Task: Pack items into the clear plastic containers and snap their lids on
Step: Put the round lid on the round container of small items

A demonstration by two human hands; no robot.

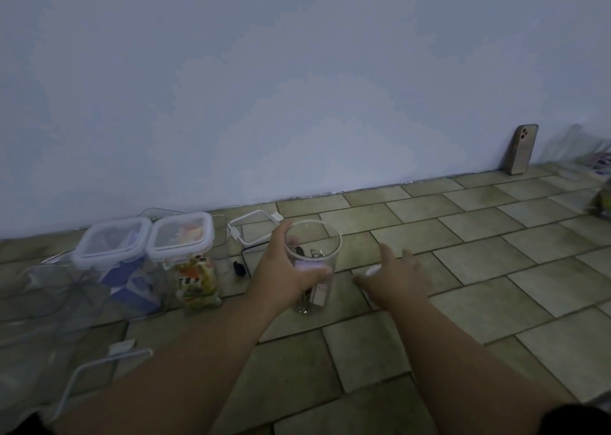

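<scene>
One open clear container (312, 266), lidless, holds small blurred items.

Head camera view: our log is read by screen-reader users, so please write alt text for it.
A person's left hand grips a tall, open, clear plastic container holding small items on a tiled floor, while the right hand reaches down beside it. To the left stand two lidded clear containers, already packed.

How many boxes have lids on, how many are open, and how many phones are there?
Containers with lids on: 2, the blue-packet container and the colourful-packet container.
Open container held by the left hand: 1, the tall clear container.
Phones: 1, the phone against the wall.
Total: 4.
</scene>
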